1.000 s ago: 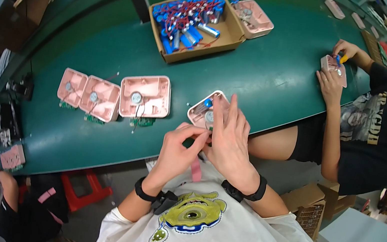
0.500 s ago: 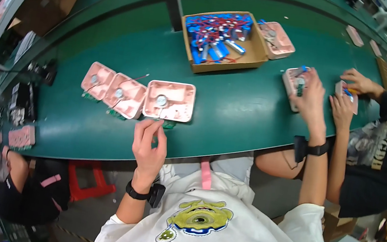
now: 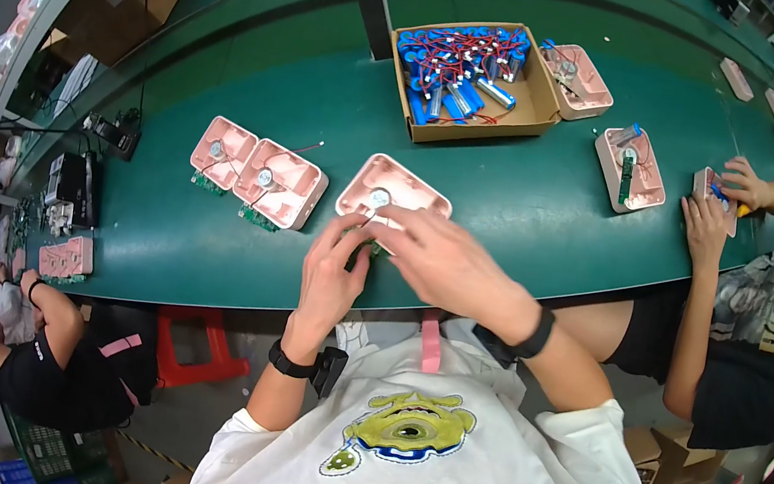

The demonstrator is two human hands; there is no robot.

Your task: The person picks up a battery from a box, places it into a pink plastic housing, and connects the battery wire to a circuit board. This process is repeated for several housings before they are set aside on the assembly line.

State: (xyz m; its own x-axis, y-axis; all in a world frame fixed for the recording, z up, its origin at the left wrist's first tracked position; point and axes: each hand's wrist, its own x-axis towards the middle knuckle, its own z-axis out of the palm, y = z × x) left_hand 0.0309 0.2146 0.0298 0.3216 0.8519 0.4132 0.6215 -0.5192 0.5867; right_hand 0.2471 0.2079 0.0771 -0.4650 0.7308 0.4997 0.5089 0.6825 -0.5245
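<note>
Pink housing [image 3: 404,187] | fingers [image 3: 419,230] at near rim | board-topped housing [image 3: 646,180] well apart

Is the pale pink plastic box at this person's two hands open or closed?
Open: no lid covers the pale pink plastic box, so its inner walls and a round silver part show.

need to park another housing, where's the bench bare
Bare green tabletop runs between the near pink housing and the battery-holding housing, and left of the paired housings. Crowded: under the left hand and right hand, and where the far housing sits right beside the cardboard battery box.
</note>
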